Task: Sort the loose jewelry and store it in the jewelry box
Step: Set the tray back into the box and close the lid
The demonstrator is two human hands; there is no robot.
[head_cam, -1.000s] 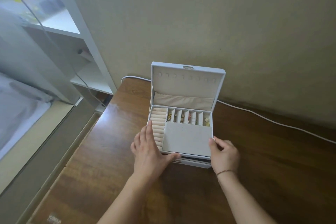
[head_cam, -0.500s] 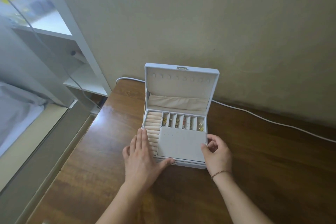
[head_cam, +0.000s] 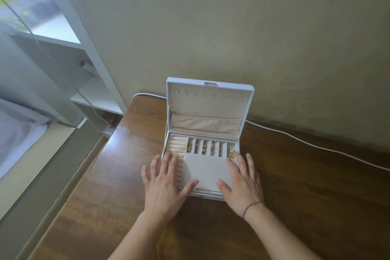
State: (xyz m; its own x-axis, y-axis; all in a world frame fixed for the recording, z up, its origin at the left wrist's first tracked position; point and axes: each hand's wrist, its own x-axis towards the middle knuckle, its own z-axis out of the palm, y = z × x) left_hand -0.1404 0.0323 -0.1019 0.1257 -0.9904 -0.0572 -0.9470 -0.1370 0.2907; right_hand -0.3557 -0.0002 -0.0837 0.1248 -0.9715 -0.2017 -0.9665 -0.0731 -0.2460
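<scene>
Jewelry box [head_cam: 207, 145] open on brown worktop [head_cam: 295, 186], lid [head_cam: 210, 99] upright against far wall, clasp at its top edge. Upper tray: ring rolls [head_cam: 176, 150] at left; row of narrow compartments [head_cam: 211, 149] along far side, several holding small gold and red pieces [head_cam: 203, 149]; flat grey earring panel [head_cam: 206, 170] filling near right.

Left hand [head_cam: 163, 183] flat, fingers spread and straight, over near-left corner of box, fingertips above ring rolls, thumb reaching onto panel's near edge. Right hand [head_cam: 242, 183] likewise flat and spread over near-right corner, fingertips just beside rightmost compartment, thumb on panel. Neither grip closed on anything; contact versus hovering not certain, fingers slightly blurred. Thin bracelet [head_cam: 252, 206] on right wrist.

No loose jewelry visible on worktop; sorting judged largely done, pieces already in compartments. Step in hand, by judgement: settling or checking the tray before closing. Next move likely calls for withdrawing both hands toward near side, then swinging lid down from far edge and fastening clasp to front latch [head_cam: 197, 195], with care not to jolt pieces out of shallow compartments.

White cable [head_cam: 316, 146] running along far right of worktop, behind box. White shelf unit [head_cam: 95, 82] and bed [head_cam: 19, 133] at left.
</scene>
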